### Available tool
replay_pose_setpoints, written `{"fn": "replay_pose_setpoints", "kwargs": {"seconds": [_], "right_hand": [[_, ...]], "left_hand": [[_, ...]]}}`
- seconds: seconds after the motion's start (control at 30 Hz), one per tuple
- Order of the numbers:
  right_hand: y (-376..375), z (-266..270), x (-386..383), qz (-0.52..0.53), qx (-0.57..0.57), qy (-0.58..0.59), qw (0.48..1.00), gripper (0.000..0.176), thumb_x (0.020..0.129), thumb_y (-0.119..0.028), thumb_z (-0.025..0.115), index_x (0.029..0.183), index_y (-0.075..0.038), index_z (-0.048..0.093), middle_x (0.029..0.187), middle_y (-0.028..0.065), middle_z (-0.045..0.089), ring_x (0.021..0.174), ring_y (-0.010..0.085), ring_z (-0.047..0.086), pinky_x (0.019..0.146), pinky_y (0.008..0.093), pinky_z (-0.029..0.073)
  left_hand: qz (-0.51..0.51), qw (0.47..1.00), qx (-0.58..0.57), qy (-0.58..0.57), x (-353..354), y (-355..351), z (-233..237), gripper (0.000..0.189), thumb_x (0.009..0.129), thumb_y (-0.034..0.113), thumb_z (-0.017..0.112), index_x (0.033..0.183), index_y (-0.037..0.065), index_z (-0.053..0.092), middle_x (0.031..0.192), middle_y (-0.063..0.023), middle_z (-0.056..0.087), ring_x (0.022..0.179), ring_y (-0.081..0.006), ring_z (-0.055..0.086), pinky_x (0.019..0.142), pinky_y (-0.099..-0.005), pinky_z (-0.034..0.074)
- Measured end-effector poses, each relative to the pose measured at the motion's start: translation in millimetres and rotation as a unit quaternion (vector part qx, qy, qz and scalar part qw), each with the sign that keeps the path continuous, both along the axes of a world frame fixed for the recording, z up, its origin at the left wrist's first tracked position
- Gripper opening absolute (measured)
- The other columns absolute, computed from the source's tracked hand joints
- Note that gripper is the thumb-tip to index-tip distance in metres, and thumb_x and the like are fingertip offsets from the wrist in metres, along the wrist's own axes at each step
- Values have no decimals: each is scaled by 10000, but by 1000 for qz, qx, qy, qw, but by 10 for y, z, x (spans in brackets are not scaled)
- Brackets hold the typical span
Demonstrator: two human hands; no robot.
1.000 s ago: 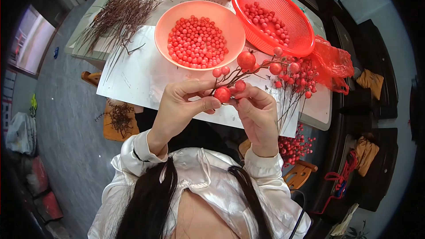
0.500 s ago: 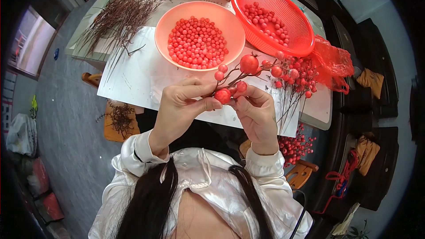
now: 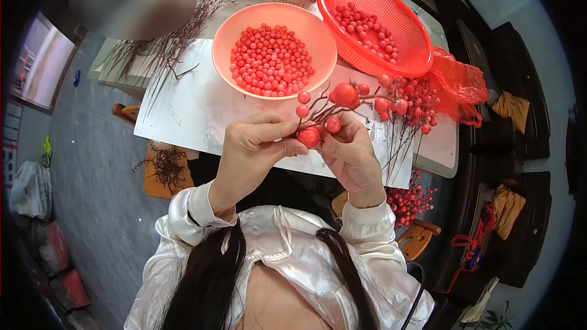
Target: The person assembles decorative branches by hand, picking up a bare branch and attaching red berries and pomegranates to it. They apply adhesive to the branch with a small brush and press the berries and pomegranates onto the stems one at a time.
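Note:
Between my two hands is an artificial berry branch (image 3: pixel 346 95), with brown twigs and red balls of mixed sizes. My left hand (image 3: pixel 260 146) pinches it from the left, thumb and fingers beside a large red berry (image 3: pixel 308 137). From the right, my right hand (image 3: pixel 353 156) is closed on the same branch near its lower end. The stem inside the fingers is mostly hidden. Beyond my hands stands a pale orange bowl (image 3: pixel 221 55) holding many small red berries (image 3: pixel 272 61).
A red mesh basket (image 3: pixel 416 40) with berries stands at the back right, a red plastic bag (image 3: pixel 455 88) beside it. Finished-looking berry stems (image 3: pixel 413 107) lie at the table's right. Bare brown twigs (image 3: pixel 177 43) lie at the left; more rest on a wooden stool (image 3: pixel 162 171).
Both hands keep hold of the berry branch, which has shifted and turned slightly. A grey blurred oval now covers part of the upper left.

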State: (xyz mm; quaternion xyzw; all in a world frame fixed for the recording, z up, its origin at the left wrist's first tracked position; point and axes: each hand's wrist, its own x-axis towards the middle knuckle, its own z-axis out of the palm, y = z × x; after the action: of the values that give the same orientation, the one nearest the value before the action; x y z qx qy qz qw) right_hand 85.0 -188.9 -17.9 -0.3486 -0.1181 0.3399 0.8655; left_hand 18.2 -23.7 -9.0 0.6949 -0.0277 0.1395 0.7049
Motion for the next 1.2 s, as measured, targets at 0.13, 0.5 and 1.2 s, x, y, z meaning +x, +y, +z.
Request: {"fn": "replay_pose_setpoints", "kwargs": {"seconds": [0.13,0.5,1.2], "right_hand": [[-13,-8,26,2,-55,14,998,225,782,29,623,951,-9,478,996,101,573,917,191,589,818,283,483],[32,122,83,-131,-160,-166,964,87,871,-8,499,946,13,540,942,100,592,880,173,585,816,297,466],[395,1547,-977,277,-325,-828,363,198,658,-25,583,855,-26,601,770,99,590,686,191,589,583,279,479]], "left_hand": [[0,1000,-6,-10,5,-30,-26,275,696,-5,700,966,-16,648,777,-54,598,651,-94,543,566,-219,443],[26,979,-183,83,75,146,-97,284,810,-8,580,1089,-62,565,923,-119,618,703,-152,614,628,-280,559],[72,975,-194,85,-101,546,-139,408,850,20,537,1237,-30,417,993,-104,543,855,-210,607,737,-297,536]]}}
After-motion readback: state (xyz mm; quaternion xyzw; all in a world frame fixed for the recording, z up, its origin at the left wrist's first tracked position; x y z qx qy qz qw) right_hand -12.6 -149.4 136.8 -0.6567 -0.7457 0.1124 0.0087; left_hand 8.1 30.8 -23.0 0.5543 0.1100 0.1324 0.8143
